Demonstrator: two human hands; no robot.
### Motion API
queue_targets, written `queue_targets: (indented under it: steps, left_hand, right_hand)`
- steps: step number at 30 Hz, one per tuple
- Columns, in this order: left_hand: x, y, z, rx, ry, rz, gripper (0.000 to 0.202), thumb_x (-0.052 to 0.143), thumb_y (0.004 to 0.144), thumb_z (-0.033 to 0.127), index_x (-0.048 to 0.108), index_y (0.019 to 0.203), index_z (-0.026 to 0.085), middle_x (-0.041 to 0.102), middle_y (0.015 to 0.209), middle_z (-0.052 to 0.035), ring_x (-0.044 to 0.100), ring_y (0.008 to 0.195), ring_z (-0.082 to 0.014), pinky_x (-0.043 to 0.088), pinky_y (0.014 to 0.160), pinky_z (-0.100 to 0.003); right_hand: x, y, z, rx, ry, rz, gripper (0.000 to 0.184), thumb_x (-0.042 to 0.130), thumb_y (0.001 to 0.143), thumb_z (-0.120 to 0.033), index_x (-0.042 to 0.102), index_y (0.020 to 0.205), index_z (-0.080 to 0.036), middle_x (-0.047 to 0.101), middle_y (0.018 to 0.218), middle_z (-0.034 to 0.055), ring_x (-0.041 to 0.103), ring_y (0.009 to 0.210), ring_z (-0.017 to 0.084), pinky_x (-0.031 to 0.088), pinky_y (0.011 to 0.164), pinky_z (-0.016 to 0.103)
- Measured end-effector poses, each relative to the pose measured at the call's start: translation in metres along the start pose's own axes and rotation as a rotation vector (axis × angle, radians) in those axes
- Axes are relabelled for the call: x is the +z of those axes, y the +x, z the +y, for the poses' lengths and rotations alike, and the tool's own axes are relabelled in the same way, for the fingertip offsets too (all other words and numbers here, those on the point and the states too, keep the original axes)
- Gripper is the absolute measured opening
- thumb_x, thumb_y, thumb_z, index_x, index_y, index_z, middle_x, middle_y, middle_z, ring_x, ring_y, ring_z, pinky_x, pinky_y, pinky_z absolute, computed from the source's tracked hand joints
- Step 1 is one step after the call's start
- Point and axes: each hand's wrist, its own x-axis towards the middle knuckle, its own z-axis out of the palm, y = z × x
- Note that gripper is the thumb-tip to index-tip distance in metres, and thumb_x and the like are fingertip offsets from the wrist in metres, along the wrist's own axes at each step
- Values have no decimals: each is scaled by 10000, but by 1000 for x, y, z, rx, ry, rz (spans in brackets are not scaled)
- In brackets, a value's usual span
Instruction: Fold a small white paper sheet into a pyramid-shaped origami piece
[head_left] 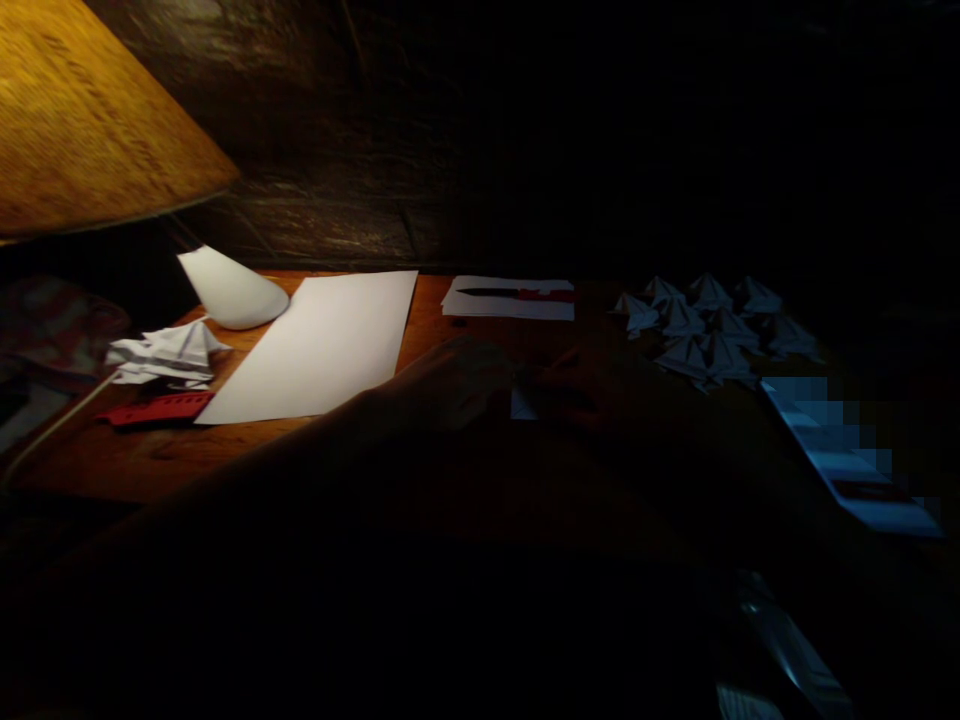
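Observation:
A small white folded paper [523, 402] shows between my two hands, over the dark middle of the wooden table. My left hand [466, 382] is curled at its left side, fingertips pinched on it. From the right, my right hand [581, 385] closes on the other side of the same paper; deep shadow hides most of its fingers. Just beyond the hands, a knife [517, 294] with a dark blade and red handle lies on a stack of small white papers [480, 309]. To the left lies a large white sheet [322, 345].
Several folded paper figures [709, 325] stand grouped at the back right. A lamp with a yellow shade [97, 130] and white base [232, 290] stands left, near crumpled-looking folded paper [169, 352] and a red object with holes [157, 408]. A bluish-lit, partly pixelated surface [840, 460] lies right.

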Motion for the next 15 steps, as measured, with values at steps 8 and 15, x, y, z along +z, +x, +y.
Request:
queue_targets:
  steps: [8,15]
  left_hand:
    - [0,1,0,-20,-13,-41,356,526,893,139,658,1213,223,722,1254,-95,650,1180,-267,521,996,-455]
    - [1,3,2,-18,-3,-90,366,512,893,140,646,1229,192,705,1235,-124,643,1153,-280,516,989,-447]
  right_hand:
    - [-4,0,-2,-14,17,-38,290,634,981,-369,777,1215,-275,676,1335,111,668,1138,271,502,929,392]
    - [-6,2,-6,-9,-30,-59,292,611,995,-406,784,1187,-271,685,1320,110,675,1081,265,505,883,381]
